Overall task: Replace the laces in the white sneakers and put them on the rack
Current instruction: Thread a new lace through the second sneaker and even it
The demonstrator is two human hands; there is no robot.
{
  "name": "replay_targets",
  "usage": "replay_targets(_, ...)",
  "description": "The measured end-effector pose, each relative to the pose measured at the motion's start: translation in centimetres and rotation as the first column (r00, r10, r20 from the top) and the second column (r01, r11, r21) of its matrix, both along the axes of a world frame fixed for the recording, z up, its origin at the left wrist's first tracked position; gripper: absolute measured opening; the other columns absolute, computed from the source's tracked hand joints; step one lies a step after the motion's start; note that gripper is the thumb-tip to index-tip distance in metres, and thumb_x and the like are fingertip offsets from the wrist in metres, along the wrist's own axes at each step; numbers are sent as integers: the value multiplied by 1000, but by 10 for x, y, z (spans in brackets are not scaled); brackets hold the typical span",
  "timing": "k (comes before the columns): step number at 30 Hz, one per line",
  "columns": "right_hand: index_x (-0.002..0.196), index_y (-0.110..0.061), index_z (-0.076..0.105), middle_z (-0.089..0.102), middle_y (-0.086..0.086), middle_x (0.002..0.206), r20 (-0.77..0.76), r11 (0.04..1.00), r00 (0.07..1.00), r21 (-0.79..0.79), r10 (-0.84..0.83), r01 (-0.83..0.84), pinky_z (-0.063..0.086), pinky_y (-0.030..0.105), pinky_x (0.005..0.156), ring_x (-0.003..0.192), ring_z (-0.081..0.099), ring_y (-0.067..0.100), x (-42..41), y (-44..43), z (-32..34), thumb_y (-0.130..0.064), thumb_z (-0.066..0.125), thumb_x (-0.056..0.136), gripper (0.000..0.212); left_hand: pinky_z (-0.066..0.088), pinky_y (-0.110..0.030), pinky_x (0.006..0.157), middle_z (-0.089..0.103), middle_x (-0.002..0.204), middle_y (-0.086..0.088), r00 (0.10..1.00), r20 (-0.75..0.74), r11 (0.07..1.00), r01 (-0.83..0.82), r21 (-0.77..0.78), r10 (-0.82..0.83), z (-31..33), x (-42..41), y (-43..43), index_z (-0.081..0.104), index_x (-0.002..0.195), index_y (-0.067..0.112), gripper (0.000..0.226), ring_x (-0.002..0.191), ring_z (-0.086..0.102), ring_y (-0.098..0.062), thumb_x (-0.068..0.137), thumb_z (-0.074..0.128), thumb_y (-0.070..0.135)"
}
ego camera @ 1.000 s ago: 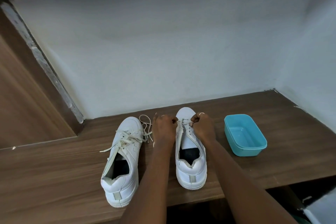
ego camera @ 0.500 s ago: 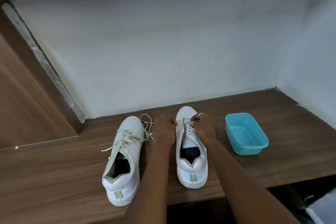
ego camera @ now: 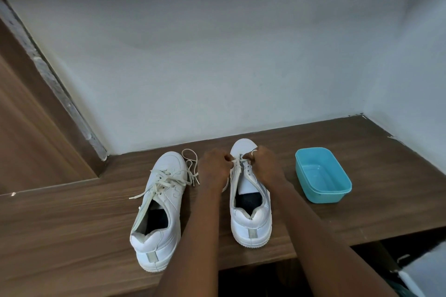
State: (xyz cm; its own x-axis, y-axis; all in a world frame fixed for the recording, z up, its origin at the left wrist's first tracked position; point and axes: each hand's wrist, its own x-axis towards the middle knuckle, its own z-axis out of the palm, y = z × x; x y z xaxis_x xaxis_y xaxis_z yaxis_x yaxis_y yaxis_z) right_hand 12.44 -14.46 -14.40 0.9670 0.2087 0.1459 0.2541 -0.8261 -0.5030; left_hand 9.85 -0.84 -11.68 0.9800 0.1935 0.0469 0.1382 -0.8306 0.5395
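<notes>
Our left hand point(ego camera: 214, 166) was curled, its fingertips pinching the lace point(ego camera: 237, 166) at the toe-end eyelets of the right sneaker point(ego camera: 253, 224). Our right hand point(ego camera: 266, 164), a ring point(ego camera: 252, 152) on one finger, pinched the same lace from the other side. Over the last second little had changed: both hands had stayed at those eyelets and shifted only slightly. We judged that the work on this shoe was at its lowest rows, since the upper eyelets were bare and the tongue lay exposed. Whether the lace was going in or coming out we could not tell.

From left to right along the counter point(ego camera: 72, 224), the left sneaker point(ego camera: 159, 212) stood nearest the front edge, toe toward the wall. It wore an off-white lace point(ego camera: 161, 181), pulled slack with its ends trailing. Just beside its toe, toward the back edge, a loose lace point(ego camera: 190, 164) lay in a coil. Then came our left hand, the right sneaker and our right hand. Apart from them, toward the right end, sat a blue tub point(ego camera: 323, 176).

We counted two sneakers, two hands, three laces (one in each shoe and one loose) and one tub. No rack could be made out, so both shoes had yet to be put away. In our judgement the task was well short of halfway.
</notes>
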Motion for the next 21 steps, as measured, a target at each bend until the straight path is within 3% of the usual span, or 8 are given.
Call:
replay_targets(6, 102, -10, 70, 58, 7, 105, 13, 999, 1000, -35, 16, -15, 46, 34, 75, 97, 57, 24, -2, 2, 2, -14, 52, 93, 21, 47, -34, 84, 72, 92, -6, 988, 152, 997, -43, 64, 33, -5, -2, -6, 76, 93, 18, 21, 89, 65, -26, 82, 58, 15)
replay_targets(10, 88, -3, 64, 57, 10, 97, 29, 996, 1000, -85, 0, 3, 36, 31, 65, 90, 57, 27, -5, 4, 6, -18, 52, 92, 20, 42, -35, 86, 71, 84, -8, 961, 276, 992, -21, 124, -14, -11, 0, -9, 74, 82, 10, 15, 82, 63, -27, 81, 59, 14)
replay_targets(13, 90, 1, 63, 58, 15, 101, 62, 995, 996, -82, -57, 62, 33, 29, 65, 90, 59, 30, -8, 7, 4, -15, 50, 92, 21, 40, -37, 92, 70, 84, -10, 948, 312, 988, 12, 154, -60, -16, 0, -12, 72, 79, 6, 13, 82, 61, -28, 81, 59, 9)
replay_targets(16, 95, 1, 63, 56, 14, 107, 80, 991, 991, -73, -107, 113, 37, 30, 69, 92, 60, 30, -12, 10, 2, -13, 47, 94, 22, 38, -33, 78, 68, 86, -13, 949, 312, 995, 25, 100, -55, -21, -4, -14, 70, 82, 3, 12, 84, 59, -29, 79, 59, 4)
replay_targets(21, 95, -2, 67, 58, 8, 107, 6, 998, 998, -25, -60, 60, 47, 33, 76, 96, 59, 27, -8, 5, 7, -12, 51, 90, 19, 36, -31, 58, 63, 80, -11, 933, 360, 1000, -12, 7, 9, -30, -5, -10, 64, 75, 2, 7, 76, 57, -27, 75, 60, -3)
